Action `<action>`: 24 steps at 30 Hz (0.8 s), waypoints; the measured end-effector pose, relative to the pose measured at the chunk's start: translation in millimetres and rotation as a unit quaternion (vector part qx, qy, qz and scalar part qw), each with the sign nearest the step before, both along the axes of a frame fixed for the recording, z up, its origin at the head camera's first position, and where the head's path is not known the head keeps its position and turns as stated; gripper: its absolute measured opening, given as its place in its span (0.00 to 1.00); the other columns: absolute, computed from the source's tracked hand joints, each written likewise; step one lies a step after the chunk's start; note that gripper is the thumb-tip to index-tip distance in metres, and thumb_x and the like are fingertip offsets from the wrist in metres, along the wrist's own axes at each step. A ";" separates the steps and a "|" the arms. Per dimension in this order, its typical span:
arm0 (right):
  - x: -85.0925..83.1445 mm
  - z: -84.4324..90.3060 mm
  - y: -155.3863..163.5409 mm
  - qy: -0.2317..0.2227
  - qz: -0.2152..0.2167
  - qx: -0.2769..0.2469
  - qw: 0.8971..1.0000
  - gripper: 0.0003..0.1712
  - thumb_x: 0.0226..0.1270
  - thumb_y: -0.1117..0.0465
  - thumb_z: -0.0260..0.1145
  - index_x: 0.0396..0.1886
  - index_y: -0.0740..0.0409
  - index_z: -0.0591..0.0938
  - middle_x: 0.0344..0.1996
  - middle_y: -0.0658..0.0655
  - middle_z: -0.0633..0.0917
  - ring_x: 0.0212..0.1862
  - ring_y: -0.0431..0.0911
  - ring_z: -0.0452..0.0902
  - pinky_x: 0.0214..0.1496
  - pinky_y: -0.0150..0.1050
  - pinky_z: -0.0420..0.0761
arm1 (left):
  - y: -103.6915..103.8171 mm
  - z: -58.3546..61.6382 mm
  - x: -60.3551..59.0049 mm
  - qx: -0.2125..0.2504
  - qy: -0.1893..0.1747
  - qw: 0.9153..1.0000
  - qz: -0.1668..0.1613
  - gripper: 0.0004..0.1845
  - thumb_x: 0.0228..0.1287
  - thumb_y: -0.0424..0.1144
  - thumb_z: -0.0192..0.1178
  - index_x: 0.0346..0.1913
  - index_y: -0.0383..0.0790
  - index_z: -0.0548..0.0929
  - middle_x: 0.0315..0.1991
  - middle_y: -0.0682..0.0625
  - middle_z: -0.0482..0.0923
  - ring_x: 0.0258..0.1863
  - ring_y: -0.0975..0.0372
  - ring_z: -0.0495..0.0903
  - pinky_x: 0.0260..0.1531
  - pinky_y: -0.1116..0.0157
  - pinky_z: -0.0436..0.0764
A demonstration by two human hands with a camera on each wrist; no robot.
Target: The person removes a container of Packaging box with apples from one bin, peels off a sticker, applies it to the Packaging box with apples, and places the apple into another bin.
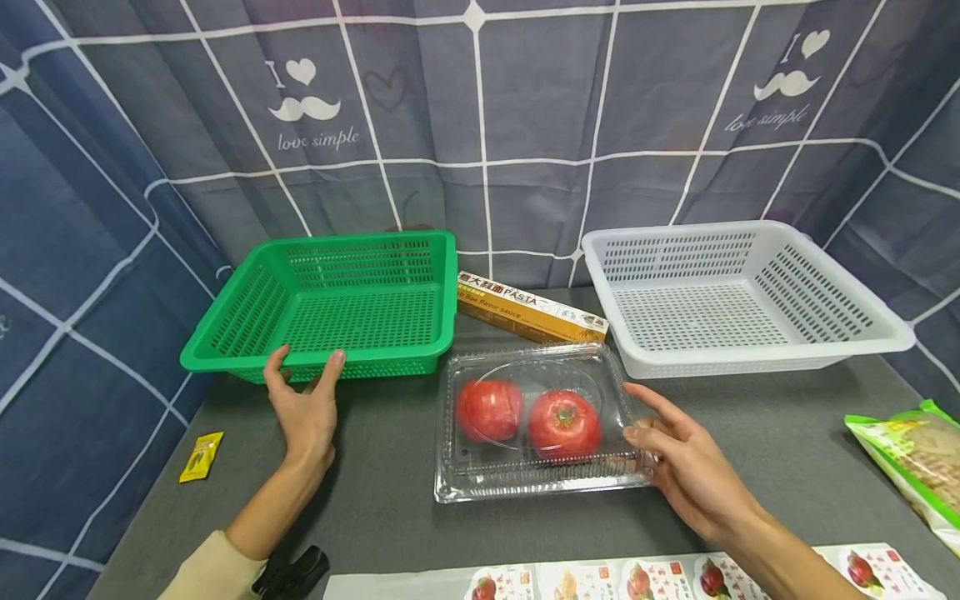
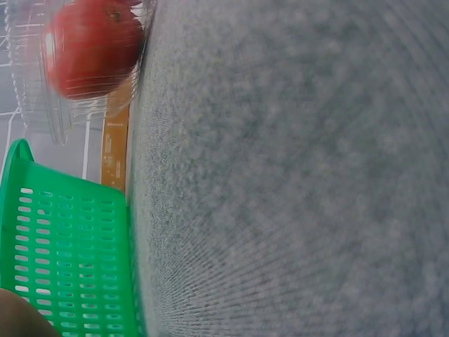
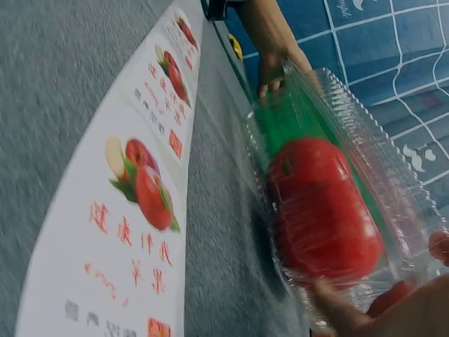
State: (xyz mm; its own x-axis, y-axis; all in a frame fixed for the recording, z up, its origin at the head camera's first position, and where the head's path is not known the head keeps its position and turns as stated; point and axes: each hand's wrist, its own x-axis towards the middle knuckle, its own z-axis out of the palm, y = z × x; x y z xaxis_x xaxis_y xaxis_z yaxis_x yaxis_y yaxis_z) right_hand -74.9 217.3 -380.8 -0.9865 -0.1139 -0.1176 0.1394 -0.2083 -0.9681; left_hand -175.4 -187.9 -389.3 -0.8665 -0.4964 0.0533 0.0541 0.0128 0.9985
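Note:
A clear plastic clamshell box [image 1: 480,481] with two tomatoes [image 1: 566,423] inside is in front of the pasta box. My right hand [image 1: 693,475] pinches its right edge between thumb and fingers. In the right wrist view the box looks tilted, and a shadow lies under its near side. To the left, a green perforated basket [image 1: 360,321] stands against the curtain. My left hand [image 1: 303,417] holds its front rim, thumb and a finger at the top edge; its other fingers are mostly hidden. One finger of it shows at the corner of the left wrist view.
A white perforated basket [image 1: 705,312] stands at the back right. Between the baskets lies a pasta box [image 1: 532,310]. A small yellow packet [image 1: 201,457] is at far left, a green-edged bag [image 1: 915,462] at far right. A strip of fruit labels [image 1: 585,581] runs along the front.

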 end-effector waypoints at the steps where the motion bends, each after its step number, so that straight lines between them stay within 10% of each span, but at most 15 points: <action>1: -0.4 1.2 0.1 -0.005 -0.001 0.015 1.000 0.34 0.72 0.68 0.59 0.75 0.49 0.63 0.39 0.51 0.73 0.42 0.40 0.69 0.37 0.32 0.73 | 0.2 0.2 0.1 0.000 0.001 1.000 0.001 0.42 0.63 0.50 0.67 0.74 0.56 0.55 0.69 0.49 0.46 0.56 0.52 0.67 0.49 0.60 0.68; 24: 1.8 9.8 2.3 -0.042 -0.011 0.127 0.991 0.37 0.72 0.60 0.62 0.77 0.50 0.60 0.51 0.60 0.70 0.51 0.45 0.70 0.49 0.46 0.79 | 0.0 0.3 -0.5 -0.005 -0.005 1.000 -0.006 0.42 0.64 0.51 0.66 0.74 0.59 0.53 0.71 0.47 0.43 0.63 0.47 0.65 0.54 0.54 0.67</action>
